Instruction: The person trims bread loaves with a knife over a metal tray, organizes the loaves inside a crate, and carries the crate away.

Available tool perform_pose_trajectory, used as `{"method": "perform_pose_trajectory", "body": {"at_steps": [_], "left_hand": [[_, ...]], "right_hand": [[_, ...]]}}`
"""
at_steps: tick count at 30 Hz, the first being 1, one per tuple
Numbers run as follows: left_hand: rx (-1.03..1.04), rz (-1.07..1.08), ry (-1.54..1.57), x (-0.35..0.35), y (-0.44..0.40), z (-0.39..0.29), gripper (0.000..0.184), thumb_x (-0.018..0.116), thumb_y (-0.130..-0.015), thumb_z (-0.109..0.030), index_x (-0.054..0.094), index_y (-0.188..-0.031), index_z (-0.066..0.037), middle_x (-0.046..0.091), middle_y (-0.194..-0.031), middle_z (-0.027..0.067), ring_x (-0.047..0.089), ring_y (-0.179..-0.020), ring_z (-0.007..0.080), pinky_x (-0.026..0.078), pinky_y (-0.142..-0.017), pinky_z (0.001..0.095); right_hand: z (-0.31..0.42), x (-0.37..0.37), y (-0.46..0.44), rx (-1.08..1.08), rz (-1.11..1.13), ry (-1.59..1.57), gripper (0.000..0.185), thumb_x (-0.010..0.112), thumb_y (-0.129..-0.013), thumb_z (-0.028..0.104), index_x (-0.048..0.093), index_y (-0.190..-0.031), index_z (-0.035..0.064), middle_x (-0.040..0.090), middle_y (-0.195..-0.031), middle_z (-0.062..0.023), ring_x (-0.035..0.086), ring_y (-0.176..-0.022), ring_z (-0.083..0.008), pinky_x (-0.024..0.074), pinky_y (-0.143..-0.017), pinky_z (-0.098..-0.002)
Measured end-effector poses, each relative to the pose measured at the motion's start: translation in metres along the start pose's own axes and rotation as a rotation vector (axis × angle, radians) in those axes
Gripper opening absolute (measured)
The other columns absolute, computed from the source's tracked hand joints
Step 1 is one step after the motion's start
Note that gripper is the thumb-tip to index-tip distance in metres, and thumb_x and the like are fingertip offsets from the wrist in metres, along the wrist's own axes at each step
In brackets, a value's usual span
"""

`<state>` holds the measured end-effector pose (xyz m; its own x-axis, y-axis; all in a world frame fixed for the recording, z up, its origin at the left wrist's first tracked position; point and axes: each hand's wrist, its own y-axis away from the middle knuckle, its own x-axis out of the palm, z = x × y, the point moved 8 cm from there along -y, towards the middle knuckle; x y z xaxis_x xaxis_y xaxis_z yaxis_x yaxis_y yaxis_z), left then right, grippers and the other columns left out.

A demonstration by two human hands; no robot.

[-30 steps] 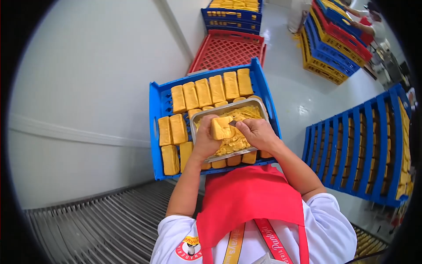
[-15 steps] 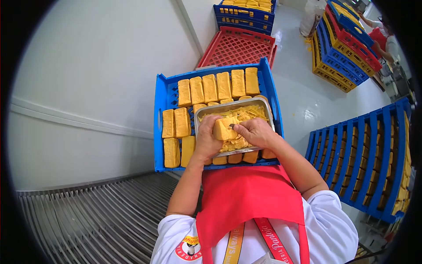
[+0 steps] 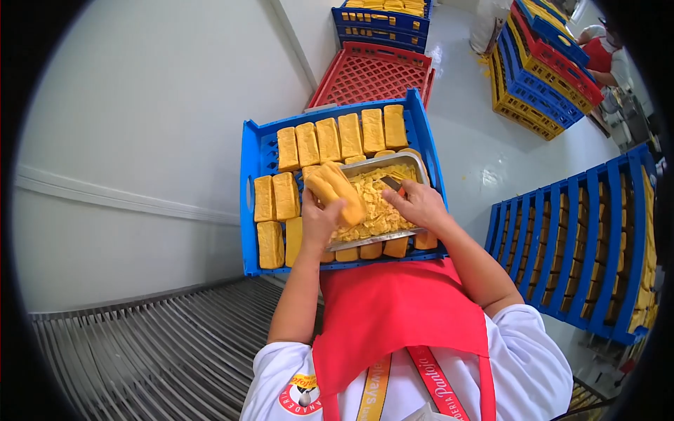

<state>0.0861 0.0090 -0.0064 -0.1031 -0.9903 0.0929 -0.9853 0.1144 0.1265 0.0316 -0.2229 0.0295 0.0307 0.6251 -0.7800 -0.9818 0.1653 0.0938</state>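
Crate at the centre, stacks from twelve to four

Loaves (image 3: 287, 149) fill the near crate (image 3: 248, 203) at twelve, nine and six o'clock. The pan (image 3: 425, 175), with scraps (image 3: 375, 219) inside, sits on loaves toward three. Over its nine o'clock end is the held loaf (image 3: 335, 193); over its two o'clock part, the knife (image 3: 391, 184).

Around the near crate: lattice crate (image 3: 379, 76) and far stack (image 3: 382, 28), twelve; leaning stack (image 3: 537, 78), two; side stack (image 3: 554, 245), past three; bars (image 3: 147, 344), eight; wall (image 3: 140, 133), ten.

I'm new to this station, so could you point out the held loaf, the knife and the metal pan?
Held loaf (image 3: 337, 191), head view, middle of its crust.
Knife (image 3: 390, 183), head view, its dark blade.
Metal pan (image 3: 375, 240), head view, its near wall.
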Motion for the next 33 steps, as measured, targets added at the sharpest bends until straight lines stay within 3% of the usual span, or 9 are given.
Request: {"method": "perform_pose_trajectory", "body": {"at_steps": [1, 2, 4, 9, 19, 22, 24, 27, 33], "left_hand": [[-0.354, -0.026, 0.214, 0.001, 0.006, 0.011, 0.048, 0.071, -0.087, -0.023, 0.052, -0.125, -0.002, 0.061, -0.121, 0.0118, 0.064, -0.107, 0.0238, 0.055, -0.092, 0.0413], [-0.351, -0.037, 0.218, -0.002, 0.006, 0.012, 0.048, 0.071, -0.087, -0.023, 0.052, -0.125, -0.002, 0.061, -0.121, 0.0118, 0.064, -0.107, 0.0238, 0.055, -0.092, 0.0413], [-0.525, 0.178, 0.687, 0.020, 0.012, 0.019, 0.051, 0.070, -0.089, -0.035, 0.053, -0.127, -0.006, 0.062, -0.120, 0.0115, 0.064, -0.109, 0.0244, 0.056, -0.092, 0.0414], [-0.573, 0.063, 0.638, 0.023, 0.021, 0.030, 0.053, 0.068, -0.090, -0.043, 0.054, -0.127, -0.008, 0.063, -0.118, 0.0088, 0.063, -0.111, 0.0240, 0.055, -0.093, 0.0415], [-0.374, -0.060, 0.801, 0.020, 0.024, 0.049, 0.040, 0.063, -0.090, -0.028, 0.054, -0.123, -0.008, 0.060, -0.122, 0.0092, 0.062, -0.108, 0.0254, 0.056, -0.088, 0.0448], [-0.260, -0.066, 0.875, 0.025, 0.027, 0.050, 0.039, 0.064, -0.089, -0.027, 0.056, -0.122, -0.009, 0.063, -0.119, 0.0082, 0.064, -0.107, 0.0244, 0.056, -0.090, 0.0427], [-0.187, -0.059, 0.883, 0.029, 0.028, 0.045, 0.040, 0.065, -0.089, -0.030, 0.058, -0.122, -0.009, 0.065, -0.118, 0.0076, 0.064, -0.107, 0.0235, 0.055, -0.093, 0.0405], [-0.093, -0.034, 0.895, 0.034, 0.030, 0.035, 0.036, 0.064, -0.090, -0.026, 0.059, -0.120, -0.009, 0.065, -0.118, 0.0075, 0.065, -0.107, 0.0226, 0.056, -0.090, 0.0399], [0.072, -0.147, 0.759, 0.019, 0.025, 0.021, 0.056, 0.068, -0.089, -0.018, 0.043, -0.138, -0.011, 0.056, -0.130, 0.0073, 0.062, -0.110, 0.0206, 0.055, -0.089, 0.0365]], "right_hand": [[-0.003, 0.001, 0.001, 0.079, 0.073, -0.033, 0.054, 0.054, -0.096, 0.050, 0.068, -0.080, 0.0005, 0.067, -0.080, -0.0239, 0.064, -0.085, -0.0430, 0.0479, -0.075, -0.0516], [-0.005, 0.004, 0.001, 0.070, 0.080, -0.031, 0.054, 0.054, -0.096, 0.050, 0.068, -0.080, 0.0005, 0.067, -0.080, -0.0239, 0.064, -0.085, -0.0430, 0.0479, -0.075, -0.0516], [0.010, 0.010, 0.004, -0.054, 0.143, -0.235, 0.053, 0.051, -0.097, 0.048, 0.066, -0.078, 0.0006, 0.066, -0.078, -0.0231, 0.064, -0.080, -0.0421, 0.0485, -0.072, -0.0507], [0.042, 0.006, 0.016, -0.246, 0.095, -0.079, 0.050, 0.051, -0.098, 0.045, 0.064, -0.074, 0.0032, 0.063, -0.069, -0.0216, 0.063, -0.071, -0.0418, 0.0488, -0.067, -0.0511], [0.035, 0.022, 0.021, -0.089, -0.031, -0.096, 0.051, 0.048, -0.099, 0.045, 0.064, -0.076, 0.0022, 0.065, -0.073, -0.0246, 0.064, -0.072, -0.0441, 0.0497, -0.066, -0.0532], [0.030, 0.027, 0.020, -0.112, -0.067, -0.143, 0.055, 0.046, -0.100, 0.047, 0.063, -0.078, 0.0003, 0.064, -0.067, -0.0220, 0.065, -0.064, -0.0384, 0.0506, -0.062, -0.0487], [0.022, 0.055, 0.022, 0.105, 0.277, -0.636, 0.062, 0.044, -0.101, 0.055, 0.061, -0.075, 0.0013, 0.058, -0.060, -0.0119, 0.059, -0.054, -0.0236, 0.0456, -0.052, -0.0366], [0.028, 0.058, 0.029, 0.216, 0.429, -0.785, 0.062, 0.045, -0.101, 0.057, 0.057, -0.071, 0.0039, 0.052, -0.058, -0.0043, 0.052, -0.052, -0.0138, 0.0415, -0.046, -0.0298], [0.025, 0.055, 0.035, 0.379, 0.523, -0.955, 0.057, 0.052, -0.097, 0.055, 0.055, -0.072, 0.0044, 0.050, -0.060, -0.0046, 0.049, -0.051, -0.0140, 0.0414, -0.044, -0.0300]]}}
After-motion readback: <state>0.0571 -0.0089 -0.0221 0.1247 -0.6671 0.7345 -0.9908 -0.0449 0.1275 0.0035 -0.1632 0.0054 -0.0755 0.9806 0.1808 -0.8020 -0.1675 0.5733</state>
